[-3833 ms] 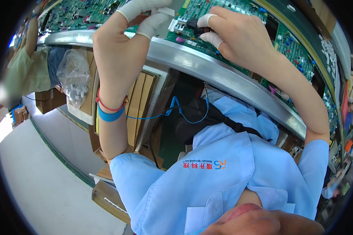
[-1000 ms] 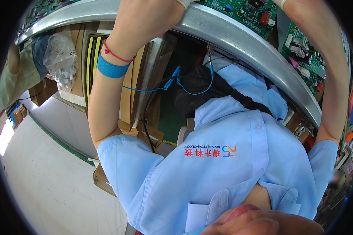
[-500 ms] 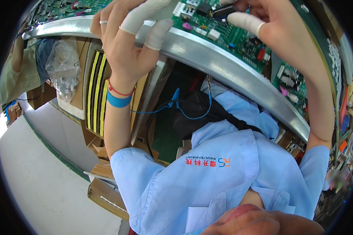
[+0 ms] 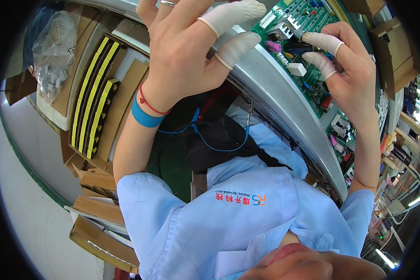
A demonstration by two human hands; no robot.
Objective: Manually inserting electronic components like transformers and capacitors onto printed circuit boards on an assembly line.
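Note:
My right hand (image 4: 347, 77), with white finger cots on thumb and forefinger, is closed at one end of a black cylindrical capacitor (image 4: 297, 47). The capacitor lies low over a green circuit board (image 4: 312, 86) full of parts. Around it are a pink part (image 4: 274, 46), a white block connector (image 4: 296, 69) and metal heat sinks (image 4: 289, 27). My left hand (image 4: 184, 53), also in finger cots, hovers by the near metal rail (image 4: 266, 77). Its thumb and forefinger are apart, with nothing visible between them. A blue band (image 4: 146, 115) circles my left wrist.
A blue cord (image 4: 224, 141) runs from the wristband to a clip near the rail. At left stand a box of yellow-and-black strips (image 4: 95, 95) and a clear plastic bag (image 4: 55, 51). Cardboard boxes (image 4: 100, 240) lie lower left; another board (image 4: 340, 125) is at right.
The view has turned, so the board and rail now slant more steeply. My right hand has lowered the black capacitor toward the board. My left hand's fingers stay apart.

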